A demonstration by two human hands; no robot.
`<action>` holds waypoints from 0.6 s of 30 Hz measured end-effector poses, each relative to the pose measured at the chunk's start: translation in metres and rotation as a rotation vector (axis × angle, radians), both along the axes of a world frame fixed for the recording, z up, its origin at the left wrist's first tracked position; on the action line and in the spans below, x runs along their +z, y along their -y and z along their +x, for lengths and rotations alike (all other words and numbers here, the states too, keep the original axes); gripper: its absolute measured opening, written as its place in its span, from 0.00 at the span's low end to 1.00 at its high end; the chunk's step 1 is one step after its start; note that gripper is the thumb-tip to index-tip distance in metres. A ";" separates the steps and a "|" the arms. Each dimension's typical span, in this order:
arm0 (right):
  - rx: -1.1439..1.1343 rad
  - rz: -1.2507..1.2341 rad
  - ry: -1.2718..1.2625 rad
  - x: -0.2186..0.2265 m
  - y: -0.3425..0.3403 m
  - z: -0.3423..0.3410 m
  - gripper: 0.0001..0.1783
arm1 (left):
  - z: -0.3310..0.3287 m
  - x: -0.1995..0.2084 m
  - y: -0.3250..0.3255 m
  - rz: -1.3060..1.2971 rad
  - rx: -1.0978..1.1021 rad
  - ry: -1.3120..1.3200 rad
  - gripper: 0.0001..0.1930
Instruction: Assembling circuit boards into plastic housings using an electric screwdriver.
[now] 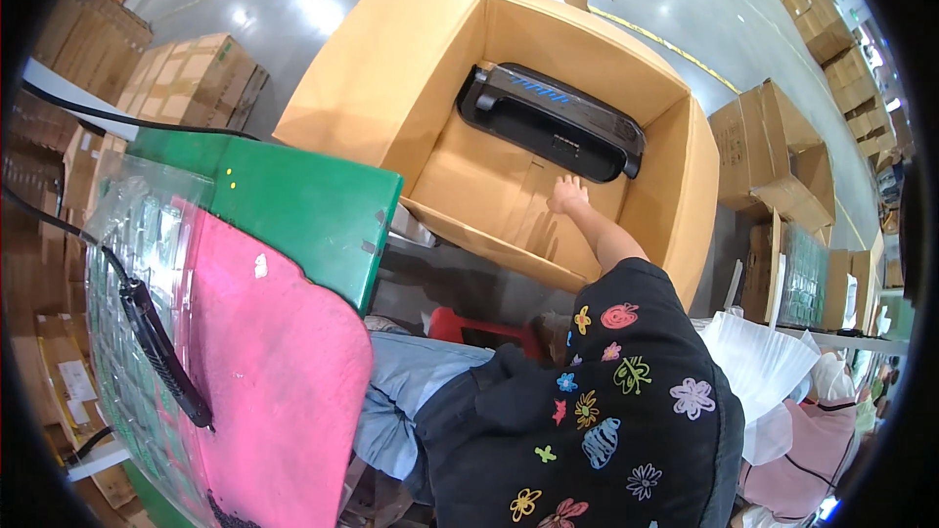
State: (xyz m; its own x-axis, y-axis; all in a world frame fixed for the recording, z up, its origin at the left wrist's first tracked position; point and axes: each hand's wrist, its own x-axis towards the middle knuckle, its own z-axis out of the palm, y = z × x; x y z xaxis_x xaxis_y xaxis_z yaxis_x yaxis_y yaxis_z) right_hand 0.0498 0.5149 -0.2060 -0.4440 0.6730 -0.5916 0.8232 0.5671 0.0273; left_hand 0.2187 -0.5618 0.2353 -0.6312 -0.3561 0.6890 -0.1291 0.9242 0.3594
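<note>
My right hand (570, 195) reaches down into a large open cardboard box (430, 220). Its fingers look stretched out, with nothing in them. Just beyond the fingertips lies a long black plastic housing (533, 137) with rounded ends, a raised bar along its far side and blue marks. It rests aslant in the box, against the far wall; I cannot tell whether my fingers touch it. My right arm wears a black sleeve with coloured flower drawings. My left hand is out of the picture.
At left, a black pen-shaped electric screwdriver (161, 352) on a cable lies over clear plastic trays (117, 284), beside a pink mat (284, 362) on a green worktop (323, 210). Another open carton (782, 152) stands to the right. A red stool (479, 328) is below the box.
</note>
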 end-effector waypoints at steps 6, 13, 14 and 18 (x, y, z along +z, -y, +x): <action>-0.167 0.027 -0.036 -0.007 -0.037 0.023 0.48 | -0.089 0.003 -0.219 -1.016 0.550 -0.008 0.15; -0.349 -0.083 -0.121 0.006 -0.014 0.010 0.57 | -0.117 0.017 -0.304 -1.206 0.832 -0.100 0.14; -0.344 -0.081 -0.122 0.004 -0.014 0.010 0.57 | -0.119 0.017 -0.312 -1.230 0.873 -0.110 0.14; -0.232 -0.063 -0.145 -0.015 -0.026 0.012 0.56 | -0.118 0.015 -0.348 -1.325 1.048 -0.126 0.13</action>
